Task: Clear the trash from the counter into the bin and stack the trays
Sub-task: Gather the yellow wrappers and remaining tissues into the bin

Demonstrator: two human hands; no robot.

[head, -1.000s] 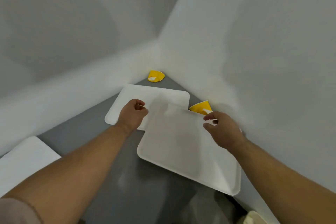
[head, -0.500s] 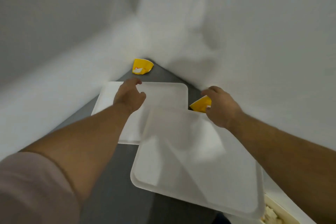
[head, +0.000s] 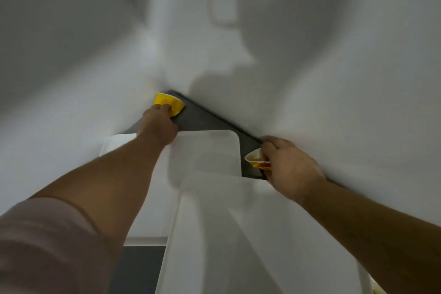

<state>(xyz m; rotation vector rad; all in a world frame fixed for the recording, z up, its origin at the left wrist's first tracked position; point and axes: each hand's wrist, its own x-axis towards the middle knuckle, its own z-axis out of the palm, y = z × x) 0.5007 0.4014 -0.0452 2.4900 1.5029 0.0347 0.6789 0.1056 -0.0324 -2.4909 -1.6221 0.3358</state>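
Two white trays lie on the dark grey counter (head: 205,117): a far tray (head: 210,150) and a near tray (head: 238,234) that overlaps its front edge. A crumpled yellow wrapper (head: 170,101) sits in the far corner where the walls meet. My left hand (head: 158,124) reaches over the far tray and its fingers curl onto this wrapper. A second yellow wrapper (head: 254,157) with a pale inside lies by the right wall. My right hand (head: 288,169) pinches it at its right end.
White walls close the counter in on the left and right and meet at the far corner. A pale object (head: 377,287) shows at the bottom right edge, mostly cut off.
My left hand has moved forward from the far tray to the corner wrapper. My right hand has taken hold of the wrapper by the right wall. The camera has leaned in closer.
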